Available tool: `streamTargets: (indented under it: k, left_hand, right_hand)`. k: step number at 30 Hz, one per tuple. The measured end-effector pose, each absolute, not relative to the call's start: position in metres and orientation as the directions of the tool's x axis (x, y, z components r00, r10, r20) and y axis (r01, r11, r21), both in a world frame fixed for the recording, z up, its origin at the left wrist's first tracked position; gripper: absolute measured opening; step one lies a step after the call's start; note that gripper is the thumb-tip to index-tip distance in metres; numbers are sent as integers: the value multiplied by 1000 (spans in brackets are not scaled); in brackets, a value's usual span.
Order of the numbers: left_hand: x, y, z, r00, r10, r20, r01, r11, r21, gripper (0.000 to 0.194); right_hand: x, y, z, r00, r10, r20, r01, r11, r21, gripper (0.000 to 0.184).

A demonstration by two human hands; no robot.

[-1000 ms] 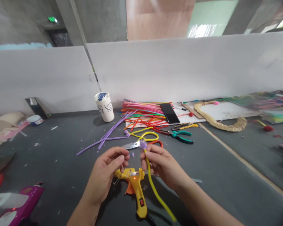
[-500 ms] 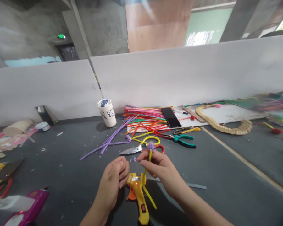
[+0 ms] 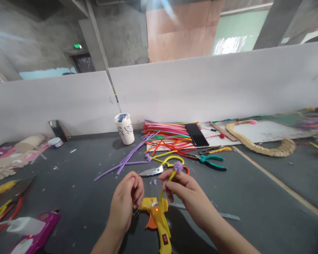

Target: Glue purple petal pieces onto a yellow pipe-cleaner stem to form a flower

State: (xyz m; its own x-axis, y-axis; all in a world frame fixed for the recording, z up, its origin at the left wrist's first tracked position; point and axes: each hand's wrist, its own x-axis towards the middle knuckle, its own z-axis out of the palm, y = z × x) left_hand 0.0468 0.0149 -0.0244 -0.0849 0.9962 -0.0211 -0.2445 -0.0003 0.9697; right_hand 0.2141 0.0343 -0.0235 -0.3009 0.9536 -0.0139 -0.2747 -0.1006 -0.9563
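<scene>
The yellow glue gun (image 3: 159,215) lies on the dark tabletop (image 3: 91,215), its nozzle toward the left and its handle running down toward the wearer. Directly above it in the view is the purple-tipped yellow pipe cleaner (image 3: 171,176), held by the right hand (image 3: 185,188) just below its fuzzy purple head. Its long axis is slanted and slightly bowed: the head points up, away from the wearer and a little to the right, while the stem drops down and left to the glue gun's body, then curves down and right in front of the handle. Whether the stem touches the gun cannot be told.

The right hand is partly closed, thumb and fingers pinching the stem. The left hand (image 3: 127,197), above and left of the glue gun's nozzle, is loosely curled with the fingers folded in; whether anything is inside it cannot be seen.

Beyond the glue gun, small purple scraps (image 3: 154,182) lie nearest, then the scissors (image 3: 151,171), blades toward the left. Farther beyond are loose purple pipe cleaners (image 3: 129,157) to the left, teal-handled pliers (image 3: 213,163) to the right, and a multicoloured pipe cleaner bundle (image 3: 166,129) with a black phone (image 3: 197,134) on its right end.
</scene>
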Motion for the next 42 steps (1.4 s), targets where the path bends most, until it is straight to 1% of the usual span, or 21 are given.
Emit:
streamTargets:
  k: [4,5,7,8,10,12,15,19,21,24,27,31,34,36,39,40,41,42]
  left_hand:
    - [45,19,-25,-57,998,-32,-185,21,983,44]
    - [45,19,-23,-50,998,-28,-171,19,985,42]
    - [46,20,-18,-44,999,-11,-156,4,988,22]
    - [48,19,-15,-42,999,0,-154,-6,988,16]
    - [51,17,-7,-34,999,16,-161,-21,987,22]
    - [55,15,-1,-9,1000,8,-185,-10,983,16]
    - [59,14,3,37,998,-44,-247,52,968,16]
    - [61,14,0,77,990,-117,-349,137,927,15]
    - [62,13,-3,112,982,-150,-394,182,901,15]
    - [62,9,-5,156,968,-197,-434,246,867,19]
    - [62,5,-4,157,954,-257,-453,301,839,23]
    - [62,2,-3,151,932,-329,-494,360,791,28]
    - [62,0,-4,110,914,-390,-528,386,757,26]
    - [62,-1,-6,134,904,-405,-529,411,742,22]
    - [61,1,-10,211,901,-378,-510,432,744,20]
    - [61,2,-10,217,905,-365,-508,424,750,21]
    - [61,3,-11,212,911,-355,-502,413,760,21]
    - [60,4,-11,200,916,-346,-489,400,775,22]
  right_hand:
    - [214,33,-18,-385,922,-34,-266,-146,-953,33]
    - [215,33,-16,-401,915,-40,-256,-154,-954,35]
    - [214,33,-14,-418,907,-43,-235,-155,-960,36]
    - [214,33,-12,-419,907,-40,-226,-147,-963,36]
    - [212,32,-9,-418,908,-32,-202,-127,-971,34]
    - [209,30,-4,-423,905,-31,-172,-113,-979,35]
    - [204,28,4,-434,900,-37,-133,-105,-986,38]
    - [200,26,7,-436,898,-55,-114,-116,-987,37]
    - [200,25,4,-450,890,-75,-120,-144,-982,38]
    - [203,21,-4,-495,861,-119,-139,-213,-967,39]
    - [206,17,-11,-550,822,-148,-168,-283,-944,39]
    - [208,17,-17,-624,767,-152,-214,-355,-910,41]
    - [207,18,-20,-656,743,-130,-241,-370,-897,44]
    - [206,19,-21,-683,721,-114,-246,-374,-894,45]
    - [207,20,-19,-699,702,-135,-181,-357,-917,47]
    - [208,20,-18,-671,728,-139,-157,-323,-933,45]
    - [209,20,-16,-605,787,-122,-132,-251,-959,39]
    - [211,20,-13,-501,863,-69,-99,-136,-986,32]
